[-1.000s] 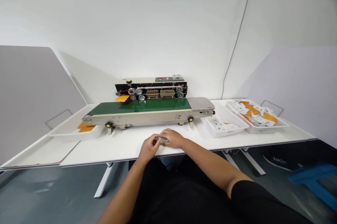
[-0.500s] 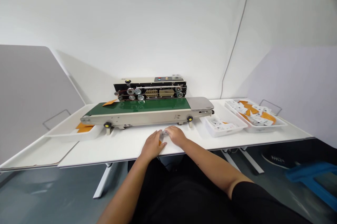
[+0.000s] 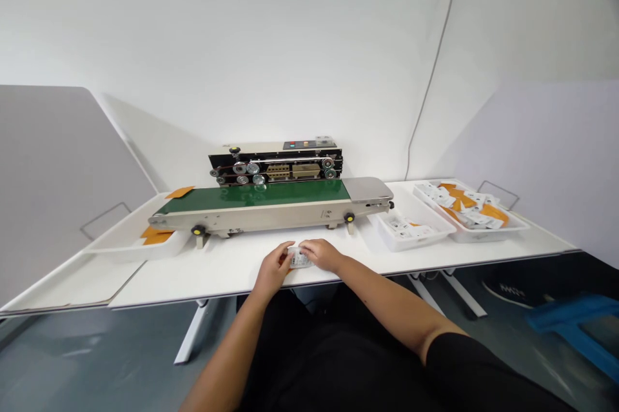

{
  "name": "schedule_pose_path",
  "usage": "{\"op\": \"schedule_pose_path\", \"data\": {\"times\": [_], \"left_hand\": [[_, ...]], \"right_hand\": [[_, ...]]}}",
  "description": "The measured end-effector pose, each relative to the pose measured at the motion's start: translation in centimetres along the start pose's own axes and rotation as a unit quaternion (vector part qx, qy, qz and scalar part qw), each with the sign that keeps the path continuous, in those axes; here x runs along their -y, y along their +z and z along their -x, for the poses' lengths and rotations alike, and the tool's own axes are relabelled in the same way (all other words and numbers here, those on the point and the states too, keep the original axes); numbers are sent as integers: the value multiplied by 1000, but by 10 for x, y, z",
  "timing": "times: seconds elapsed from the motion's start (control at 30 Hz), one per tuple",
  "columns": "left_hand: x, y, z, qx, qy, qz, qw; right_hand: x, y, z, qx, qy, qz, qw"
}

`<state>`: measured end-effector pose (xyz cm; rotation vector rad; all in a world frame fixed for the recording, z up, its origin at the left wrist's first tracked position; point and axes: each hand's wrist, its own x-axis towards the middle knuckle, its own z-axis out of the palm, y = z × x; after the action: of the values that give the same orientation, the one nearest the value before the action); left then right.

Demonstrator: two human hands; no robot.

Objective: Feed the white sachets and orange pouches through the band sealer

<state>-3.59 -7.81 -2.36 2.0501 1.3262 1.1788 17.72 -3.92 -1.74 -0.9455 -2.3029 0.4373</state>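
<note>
A small white packet (image 3: 300, 259) with dark print lies between my hands, low over the front of the table. Some orange shows at its lower left, partly under my left hand. My left hand (image 3: 271, 267) is closed on the packet's left side, thumb against fingers. My right hand (image 3: 323, 255) pinches its upper right corner, with the fingertips partly hidden. Behind them stands a band sealing machine (image 3: 275, 166) with a green conveyor belt (image 3: 271, 194). One orange packet (image 3: 180, 193) lies at the belt's far left end, overhanging it.
A white bin (image 3: 111, 248) at left holds orange packets (image 3: 157, 236). At right, a small white bin (image 3: 399, 244) and a larger bin (image 3: 476, 238) hold white and orange packets. A blue stool (image 3: 570, 325) stands at lower right.
The orange packet on the belt has moved left to its end. My hands have shifted slightly, and the white packet's printed face now shows more between them.
</note>
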Motion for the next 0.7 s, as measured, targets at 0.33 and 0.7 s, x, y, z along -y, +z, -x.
{"op": "schedule_pose_path", "data": {"times": [0.33, 0.7], "left_hand": [[-3, 1, 5, -2, -28, 29, 999], [-6, 1, 5, -28, -15, 40, 999]], "right_hand": [[2, -16, 3, 38, 16, -66, 997], [-16, -161, -44, -297, 142, -287, 900]]}}
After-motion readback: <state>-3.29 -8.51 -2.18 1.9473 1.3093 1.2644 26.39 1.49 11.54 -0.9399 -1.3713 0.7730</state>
